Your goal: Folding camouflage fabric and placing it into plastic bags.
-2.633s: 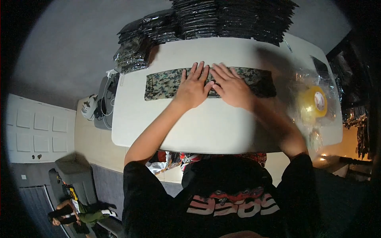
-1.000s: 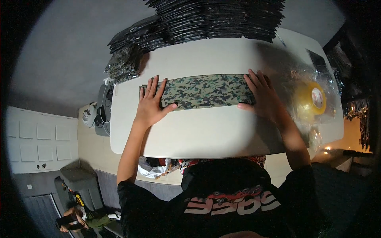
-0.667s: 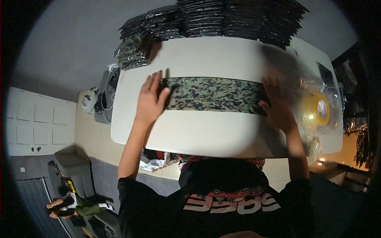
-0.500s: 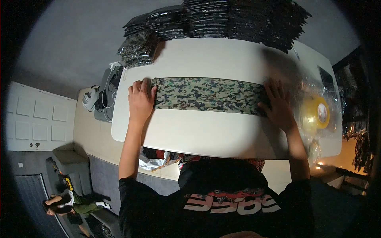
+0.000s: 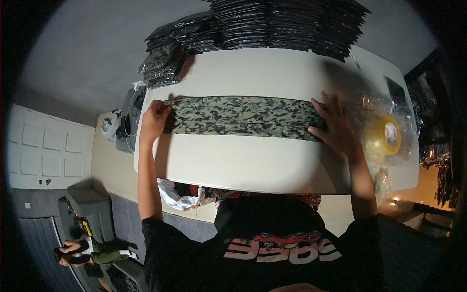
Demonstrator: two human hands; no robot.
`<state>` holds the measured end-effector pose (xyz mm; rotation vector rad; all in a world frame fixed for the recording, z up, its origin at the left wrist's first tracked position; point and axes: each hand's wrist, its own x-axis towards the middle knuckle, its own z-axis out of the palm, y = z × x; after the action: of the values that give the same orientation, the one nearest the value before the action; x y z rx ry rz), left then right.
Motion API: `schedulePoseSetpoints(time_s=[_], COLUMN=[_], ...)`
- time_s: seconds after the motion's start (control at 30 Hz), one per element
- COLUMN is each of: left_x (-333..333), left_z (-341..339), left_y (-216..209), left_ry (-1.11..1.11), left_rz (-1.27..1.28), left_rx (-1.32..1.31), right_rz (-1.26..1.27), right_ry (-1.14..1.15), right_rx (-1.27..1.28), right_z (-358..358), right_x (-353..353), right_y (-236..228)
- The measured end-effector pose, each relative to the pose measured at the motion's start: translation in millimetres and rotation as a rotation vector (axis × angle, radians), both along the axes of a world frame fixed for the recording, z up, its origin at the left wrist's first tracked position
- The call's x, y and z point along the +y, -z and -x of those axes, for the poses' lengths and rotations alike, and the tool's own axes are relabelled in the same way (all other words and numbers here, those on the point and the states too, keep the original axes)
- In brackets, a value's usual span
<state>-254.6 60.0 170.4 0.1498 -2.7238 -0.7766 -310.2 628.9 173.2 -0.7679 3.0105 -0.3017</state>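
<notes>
A long folded strip of green camouflage cloth [image 5: 243,117] lies flat across the white table [image 5: 253,163]. At its left end my left hand [image 5: 154,119] pinches the far corner, with the fingers curled together. My right hand [image 5: 338,121] rests over the right end, fingers spread, the thumb and fingertips on the fabric. That end of the cloth is partly hidden in shadow and under the hand.
Black plastic packets [image 5: 272,29] stand in rows along the far edge. Clear-wrapped camouflage packets [image 5: 163,65] are stacked at the far left. A yellow tape roll [image 5: 390,135] lies on clear plastic at the right. A person [image 5: 92,250] sits on a grey sofa at lower left.
My left hand has moved left and its fingers have closed on the cloth's corner. The cloth's left end now reaches further left. My right hand stays at the other end.
</notes>
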Motion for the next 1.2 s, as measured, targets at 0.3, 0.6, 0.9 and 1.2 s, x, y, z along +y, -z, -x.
schedulePoseSetpoints(time_s=[0.3, 0.6, 0.9, 1.2], left_x=[-5.6, 3.1, 134.8, 265.5], left_z=[5.0, 5.2, 15.7, 56.7], left_y=[-1.3, -15.4, -131.5, -130.8], left_ry=[-0.005, 0.078, 0.186, 0.538], left_rz=[-0.234, -0.137, 0.037, -0.214], left_rx=[-0.157, 0.002, -0.134, -0.495], right_rz=[-0.014, 0.09, 0.592, 1.109], right_ry=[0.022, 0.025, -0.021, 0.02], right_rx=[-0.013, -0.021, 0.17, -0.847], right_z=[1.7, 4.8, 17.6, 21.3], right_x=[5.4, 11.8, -23.9, -72.7], right_y=[2.6, 9.3, -20.0, -29.9])
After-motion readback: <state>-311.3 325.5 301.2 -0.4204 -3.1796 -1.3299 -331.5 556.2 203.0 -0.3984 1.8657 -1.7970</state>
